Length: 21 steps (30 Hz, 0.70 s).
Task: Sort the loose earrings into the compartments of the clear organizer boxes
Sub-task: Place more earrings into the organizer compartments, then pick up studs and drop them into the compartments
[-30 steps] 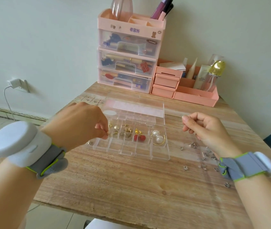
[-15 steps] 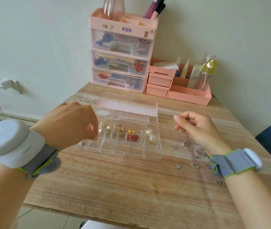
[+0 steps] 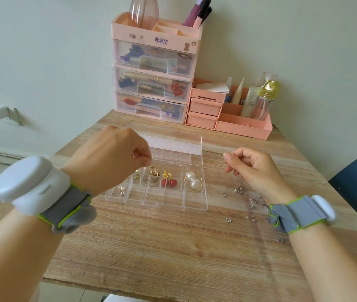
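2 hands are hovering with fingers curled: left hand (image 3: 112, 158) over the clear organizer box (image 3: 158, 188) mid-desk, right hand (image 3: 253, 171) above loose earrings (image 3: 251, 205) nearer the desk's right edge. Cannot tell whether either is pinching anything; I'd be releasing low, inside 1 compartment.

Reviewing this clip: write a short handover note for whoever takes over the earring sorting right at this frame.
Left hand: fingers curled above the left end of the clear organizer box; whether its grip holds anything is hidden.
Right hand: raised to the right of the box, fingers loosely curled, nothing visible in it.
Done: back-row compartments hold the gold hoops, red cherry earrings and pearl hoops; a small silver stud sits in the front-left compartment.
Left: loose silver studs lie scattered on the table right of the box; several front compartments look free.
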Motion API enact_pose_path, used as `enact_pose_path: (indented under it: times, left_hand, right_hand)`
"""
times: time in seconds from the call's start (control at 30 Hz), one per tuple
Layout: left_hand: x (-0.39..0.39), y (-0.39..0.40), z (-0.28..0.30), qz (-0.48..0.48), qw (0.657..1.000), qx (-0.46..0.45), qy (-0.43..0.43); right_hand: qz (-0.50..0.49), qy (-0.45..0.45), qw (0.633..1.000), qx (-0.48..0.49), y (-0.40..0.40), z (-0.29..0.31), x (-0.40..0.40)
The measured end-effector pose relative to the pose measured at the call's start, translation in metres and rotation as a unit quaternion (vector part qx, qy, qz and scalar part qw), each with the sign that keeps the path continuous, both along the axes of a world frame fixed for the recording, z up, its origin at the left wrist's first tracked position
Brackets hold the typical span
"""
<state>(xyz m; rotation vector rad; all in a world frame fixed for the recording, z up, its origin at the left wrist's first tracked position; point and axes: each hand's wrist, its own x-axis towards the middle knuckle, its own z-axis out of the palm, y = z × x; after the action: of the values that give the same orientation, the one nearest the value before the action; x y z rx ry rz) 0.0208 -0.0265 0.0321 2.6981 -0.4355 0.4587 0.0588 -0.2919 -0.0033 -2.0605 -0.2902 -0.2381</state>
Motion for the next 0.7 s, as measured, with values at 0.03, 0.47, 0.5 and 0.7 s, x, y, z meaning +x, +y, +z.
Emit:
enact_pose_path:
  times: [0.03, 0.47, 0.5, 0.7]
  left_hand:
    - [0.001, -0.007, -0.001, -0.006, 1.000, -0.011, 0.000]
    - [0.030, -0.084, -0.012, -0.066, 0.991, -0.113, 0.013]
    - [0.032, -0.088, -0.012, -0.071, 0.991, -0.117, 0.013]
    - [0.041, -0.107, -0.012, -0.099, 0.988, -0.110, 0.033]
  right_hand:
    - [-0.001, 0.001, 1.000, 0.001, 0.000, -0.001, 0.001]
    - [-0.024, -0.024, 0.999, 0.019, -0.017, 0.017, 0.000]
    - [-0.026, -0.024, 0.999, 0.021, -0.021, 0.017, 0.000]
    - [-0.019, 0.012, 0.999, -0.039, -0.039, 0.013, -0.002]
